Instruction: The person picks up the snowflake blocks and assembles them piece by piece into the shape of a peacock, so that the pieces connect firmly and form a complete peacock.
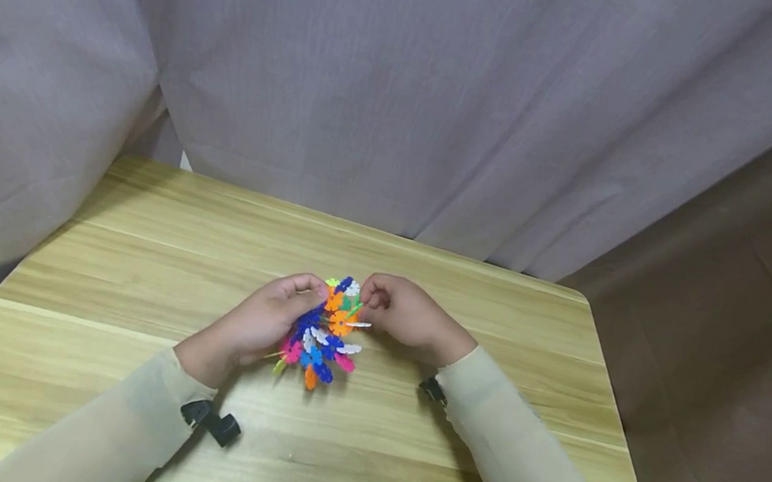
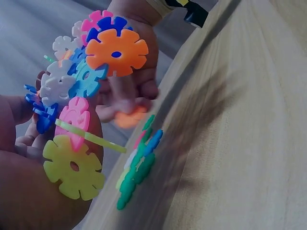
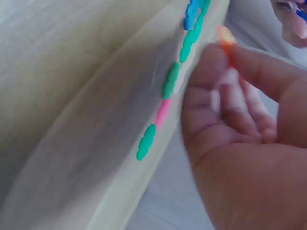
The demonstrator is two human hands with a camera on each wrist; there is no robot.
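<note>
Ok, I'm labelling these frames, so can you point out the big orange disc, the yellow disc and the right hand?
orange disc [image 2: 116, 51]: left wrist view, on its flat face near the centre hole.
yellow disc [image 2: 73, 167]: left wrist view, on its flat face.
right hand [image 1: 405, 315]: head view, on the back of the hand.

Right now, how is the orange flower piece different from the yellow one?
In the left wrist view, the orange piece sits at the top of the cluster, and the yellow piece sits at the bottom. The orange one has a dark blue centre; the yellow one has an open hole. Both are flat, notched discs of similar size.
</note>
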